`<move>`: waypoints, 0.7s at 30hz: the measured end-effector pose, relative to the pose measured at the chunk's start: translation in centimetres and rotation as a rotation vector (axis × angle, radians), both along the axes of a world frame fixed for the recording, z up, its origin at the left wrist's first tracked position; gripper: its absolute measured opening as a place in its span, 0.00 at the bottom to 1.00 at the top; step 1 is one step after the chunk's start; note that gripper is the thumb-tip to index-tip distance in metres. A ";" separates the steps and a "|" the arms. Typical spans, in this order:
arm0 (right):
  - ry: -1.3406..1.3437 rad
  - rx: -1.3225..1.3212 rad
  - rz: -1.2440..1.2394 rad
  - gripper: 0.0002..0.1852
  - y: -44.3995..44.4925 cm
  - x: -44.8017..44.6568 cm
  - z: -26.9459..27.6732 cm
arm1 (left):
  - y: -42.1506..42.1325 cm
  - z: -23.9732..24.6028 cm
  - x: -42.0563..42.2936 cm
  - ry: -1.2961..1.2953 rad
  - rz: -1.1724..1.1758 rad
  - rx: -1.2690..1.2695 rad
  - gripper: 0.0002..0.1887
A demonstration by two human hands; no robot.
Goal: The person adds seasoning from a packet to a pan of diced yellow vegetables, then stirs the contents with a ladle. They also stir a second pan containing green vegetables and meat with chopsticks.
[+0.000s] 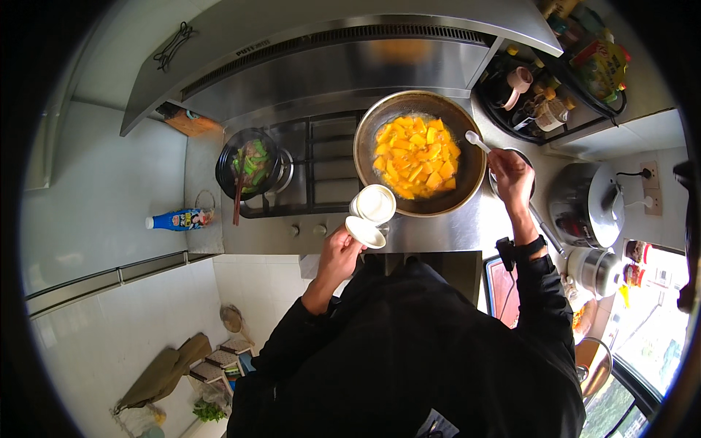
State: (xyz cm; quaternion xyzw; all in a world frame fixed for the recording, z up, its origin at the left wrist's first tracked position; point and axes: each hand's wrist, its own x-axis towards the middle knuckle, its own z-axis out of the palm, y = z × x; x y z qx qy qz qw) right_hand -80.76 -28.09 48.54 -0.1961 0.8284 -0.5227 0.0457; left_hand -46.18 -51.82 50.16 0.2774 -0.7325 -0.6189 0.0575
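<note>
My left hand (338, 256) holds a small white jar (374, 205) by its flipped-back lid (365, 232), at the near left rim of a large wok (472, 180). The jar's mouth faces up and its inside looks white. Yellow-orange pumpkin-like chunks (417, 156) lie in liquid in the wok. My right hand (512, 176) grips a small white spoon (478, 141), whose bowl is over the wok's right rim. Whether the spoon holds anything cannot be told.
At left, a smaller black pan (223, 167) holds green vegetables and what looks like meat, with chopsticks (237, 200) across its rim. A blue bottle (181, 219) stands left of the stove. Right are a rice cooker (586, 203), a steel pot (594, 272) and a bottle rack (539, 137). A range hood (334, 65) hangs above.
</note>
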 end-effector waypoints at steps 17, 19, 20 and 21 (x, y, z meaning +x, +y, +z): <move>0.780 0.305 0.131 0.04 -1.3 0.1 3.2 | 0.6 1.2 -1.4 -0.009 -0.007 0.055 0.09; 0.745 0.205 0.023 0.05 -1.3 0.6 4.2 | 0.5 1.2 -2.1 0.008 -0.013 0.037 0.08; 0.595 0.139 0.015 0.04 -1.1 1.3 4.9 | 0.6 1.2 -2.2 0.031 -0.024 0.033 0.07; 0.467 0.054 0.001 0.04 -0.9 1.8 5.8 | 0.6 1.2 -2.4 0.025 -0.035 0.044 0.07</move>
